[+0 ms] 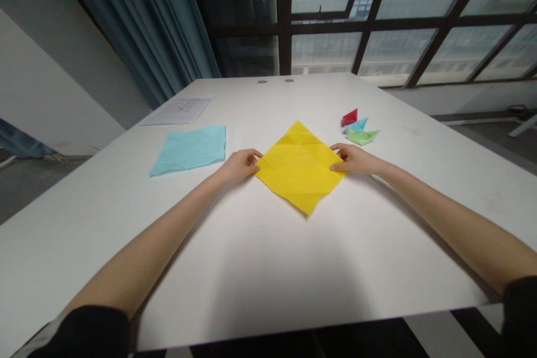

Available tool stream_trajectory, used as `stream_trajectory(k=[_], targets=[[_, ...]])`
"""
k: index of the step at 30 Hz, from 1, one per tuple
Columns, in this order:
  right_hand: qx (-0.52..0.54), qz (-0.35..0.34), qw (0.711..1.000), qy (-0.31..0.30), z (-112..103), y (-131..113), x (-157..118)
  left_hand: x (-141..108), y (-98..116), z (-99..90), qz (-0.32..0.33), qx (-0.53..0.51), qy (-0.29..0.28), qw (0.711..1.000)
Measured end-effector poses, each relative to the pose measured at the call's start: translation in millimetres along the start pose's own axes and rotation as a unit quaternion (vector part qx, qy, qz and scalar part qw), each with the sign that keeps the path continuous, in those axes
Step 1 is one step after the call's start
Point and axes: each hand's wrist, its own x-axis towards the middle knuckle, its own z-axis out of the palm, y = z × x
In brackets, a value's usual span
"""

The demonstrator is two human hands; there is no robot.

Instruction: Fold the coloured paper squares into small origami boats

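A square sheet of yellow paper (298,165), marked with creases, is turned like a diamond over the white table in front of me. My left hand (242,164) pinches its left corner, and my right hand (351,159) pinches the right corner with the thumb on top. The near corner points toward me and the lower right edge looks slightly curled. Fingers under the sheet are partly hidden. Just beyond my right hand stand small folded paper boats: a green one (361,137), a blue one (356,126) and a red one (349,117).
Light blue paper or cloth (191,149) lies left of my left hand. Farther back at the left edge is a printed sheet (178,110). The white table (268,274) reaches toward windows (327,50) and a blue curtain (155,17).
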Motion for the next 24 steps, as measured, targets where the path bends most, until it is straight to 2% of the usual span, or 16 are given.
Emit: stream_trajectory(k=[6, 9, 12, 16, 19, 21, 24], targets=[[0.003, -0.044, 0.999, -0.006, -4, 6, 0, 0, -7, -0.1, 0.039, -0.019, -0.003, 0.999], [-0.035, -0.072, 0.997, 0.001, -6, 9, 1, -1, -7, -1.6, 0.044, 0.024, -0.01, 0.999], [-0.08, -0.12, 0.989, -0.019, -6, 9, 2, -3, -1, -4.8, 0.036, 0.098, -0.018, 0.994], [-0.181, -0.157, 0.971, -0.016, -6, 2, 5, -6, 20, -5.5, 0.046, 0.219, 0.002, 0.975], [-0.261, -0.16, 0.952, 0.011, -4, -15, 6, -9, 44, 3.3, 0.082, 0.236, 0.034, 0.968], [-0.272, -0.164, 0.948, 0.019, 2, -29, 4, -10, 58, 13.7, 0.111, 0.21, 0.024, 0.971], [-0.235, -0.179, 0.955, 0.021, 16, -49, -1, -13, 71, 30.4, 0.106, 0.192, -0.024, 0.975]])
